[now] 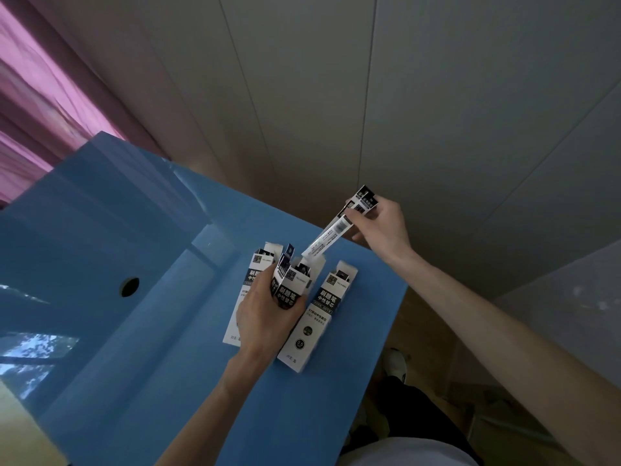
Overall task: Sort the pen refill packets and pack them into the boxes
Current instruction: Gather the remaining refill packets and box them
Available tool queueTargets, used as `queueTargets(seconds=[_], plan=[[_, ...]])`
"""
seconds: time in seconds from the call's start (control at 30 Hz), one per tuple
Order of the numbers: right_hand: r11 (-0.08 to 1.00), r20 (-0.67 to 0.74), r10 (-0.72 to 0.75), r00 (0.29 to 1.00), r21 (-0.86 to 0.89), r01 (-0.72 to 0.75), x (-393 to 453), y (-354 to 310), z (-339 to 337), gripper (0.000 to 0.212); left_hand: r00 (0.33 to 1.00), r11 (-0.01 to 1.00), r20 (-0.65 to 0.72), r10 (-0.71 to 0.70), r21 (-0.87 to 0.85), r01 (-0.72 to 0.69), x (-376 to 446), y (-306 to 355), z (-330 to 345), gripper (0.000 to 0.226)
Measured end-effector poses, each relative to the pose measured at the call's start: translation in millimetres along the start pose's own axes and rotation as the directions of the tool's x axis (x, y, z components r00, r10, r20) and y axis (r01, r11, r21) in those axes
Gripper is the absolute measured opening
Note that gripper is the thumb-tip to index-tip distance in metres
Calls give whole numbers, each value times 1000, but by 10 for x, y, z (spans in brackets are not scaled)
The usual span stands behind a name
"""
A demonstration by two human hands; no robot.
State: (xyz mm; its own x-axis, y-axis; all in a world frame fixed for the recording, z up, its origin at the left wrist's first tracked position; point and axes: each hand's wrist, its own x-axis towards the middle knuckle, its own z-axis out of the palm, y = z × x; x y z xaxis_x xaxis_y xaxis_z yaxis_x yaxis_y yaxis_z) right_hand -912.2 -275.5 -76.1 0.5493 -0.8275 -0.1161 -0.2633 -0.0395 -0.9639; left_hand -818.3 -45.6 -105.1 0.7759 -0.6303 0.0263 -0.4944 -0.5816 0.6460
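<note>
left hand [265, 311]: wrapped around the middle box [291, 288], holding it up off the table with the top flaps open
right hand [379, 227]: pinching the top end of a refill packet [331, 232], fingers curled round the dark header card
refill packet: long clear sleeve, tilted, its lower end right at the mouth of the middle box; can't tell how far in it goes. Looks like there may be a second header card stacked behind the first one, hard to say
left box [250, 280]: lying flat on the table, flaps open, mostly hidden behind the left hand
right box [317, 314]: also flat on the table just beside the held one, top open, white and black with printed text
table [134, 331]: blue and shiny, with a round hole [129, 286] well to the left of the boxes
background: pink curtain [37, 105] top left, grey panelled wall [403, 95] behind
bottom right: dark trousers and a white shoe [396, 363] on the floor
</note>
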Motion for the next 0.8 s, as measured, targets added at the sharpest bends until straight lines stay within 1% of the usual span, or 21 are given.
queueTargets(seconds=[0.13, 0.3, 0.47, 0.6, 0.73, 0.8], plan=[[997, 42, -79, 996, 14, 79, -66, -235, -42, 11, 994, 994, -100, 38, -96, -48, -91, 63, -85, 48], [981, 62, -192, 979, -8, 193, -227, -458, -102, 14, 978, 984, -184, 96, -133, -122, -187, 69, -145, 57], [959, 117, -279, 953, -20, 284, -423, -584, -126, 13, 970, 976, -210, 121, -151, -155, -248, 60, -126, 55], [951, 129, -300, 945, -40, 307, -586, -592, -56, 11, 967, 974, -232, 100, -175, -143, -286, 65, -99, 57], [927, 115, -359, 926, -74, 369, -756, -527, 15, 13, 963, 972, -248, 106, -181, -153, -327, 71, -73, 62], [912, 64, -396, 916, -91, 401, -850, -522, 51, 15, 960, 969, -261, 102, -192, -155, -358, 79, -61, 64]])
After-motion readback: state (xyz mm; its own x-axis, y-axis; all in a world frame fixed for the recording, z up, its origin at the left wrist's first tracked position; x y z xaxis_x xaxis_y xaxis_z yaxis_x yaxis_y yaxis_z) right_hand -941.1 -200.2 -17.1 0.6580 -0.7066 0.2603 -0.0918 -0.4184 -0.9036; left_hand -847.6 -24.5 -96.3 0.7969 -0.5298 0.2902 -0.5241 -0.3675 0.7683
